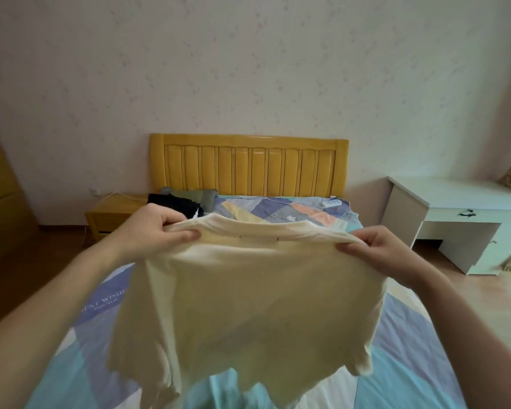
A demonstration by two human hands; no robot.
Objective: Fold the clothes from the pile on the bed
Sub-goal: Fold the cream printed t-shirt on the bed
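A cream T-shirt (248,296) hangs in the air in front of me, spread wide above the bed (410,349). My left hand (157,231) grips its top edge at the left shoulder. My right hand (378,249) grips the top edge at the right shoulder. The shirt's hem and sleeves dangle loose below and hide much of the bed. Near the headboard at the bed's far left lies a small pile of dark clothes (177,203), black and olive-green.
The bed carries a patchwork sheet in blue, purple and peach. A wooden headboard (248,163) stands behind it. A white power strip (331,203) lies near the headboard. A wooden nightstand (112,214) is at the left, a white desk (460,208) at the right.
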